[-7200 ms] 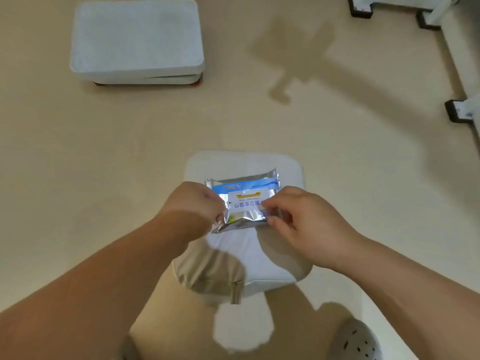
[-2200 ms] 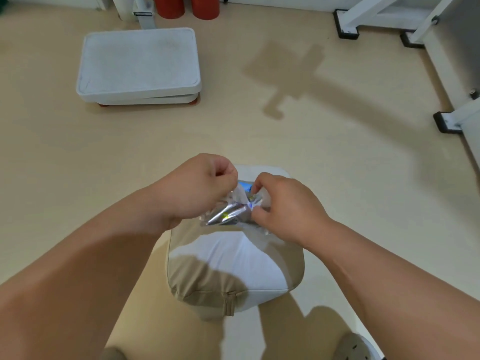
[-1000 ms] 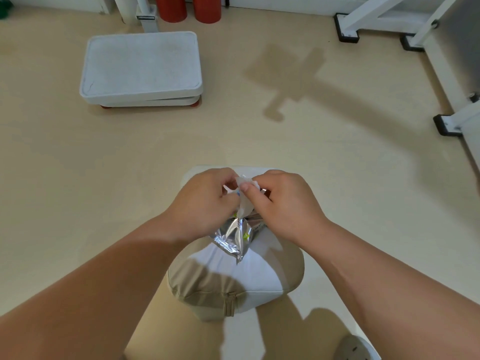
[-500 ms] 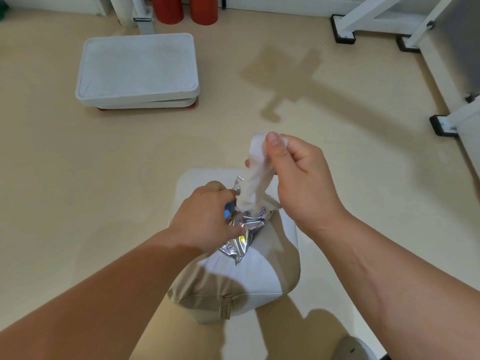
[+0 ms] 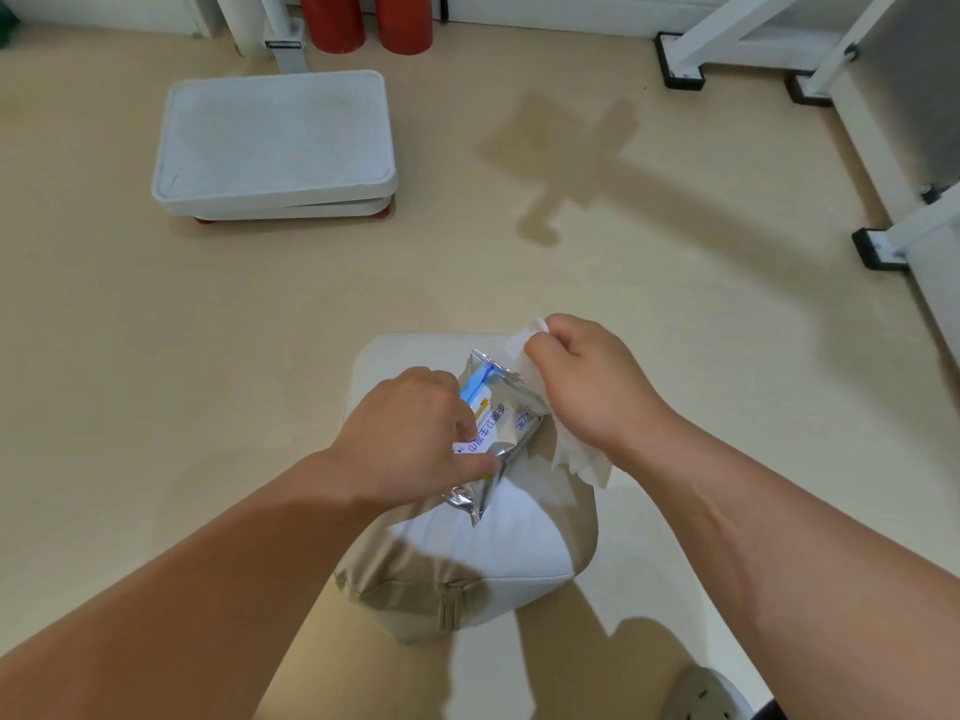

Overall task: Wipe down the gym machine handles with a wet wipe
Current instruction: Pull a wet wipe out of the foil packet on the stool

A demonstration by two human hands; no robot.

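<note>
Wet wipe (image 5: 579, 462) pinched beside its foil packet (image 5: 496, 426), above a padded seat (image 5: 498, 553).
Beige floor (image 5: 156, 356) in a broad stretch between the seat and a white platform (image 5: 275, 142) far left, red cylinders (image 5: 363, 18) at the back wall, white machine frame (image 5: 753, 39) with black feet along the right. Left hand (image 5: 410, 439) curled round the packet, contents hidden; right hand (image 5: 592, 387) pinching the wipe, hanging against the packet's right side.

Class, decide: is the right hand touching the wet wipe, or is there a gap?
Touching. The head view shows the right hand pinching the wet wipe at its top corner; the left hand grips the packet.
</note>
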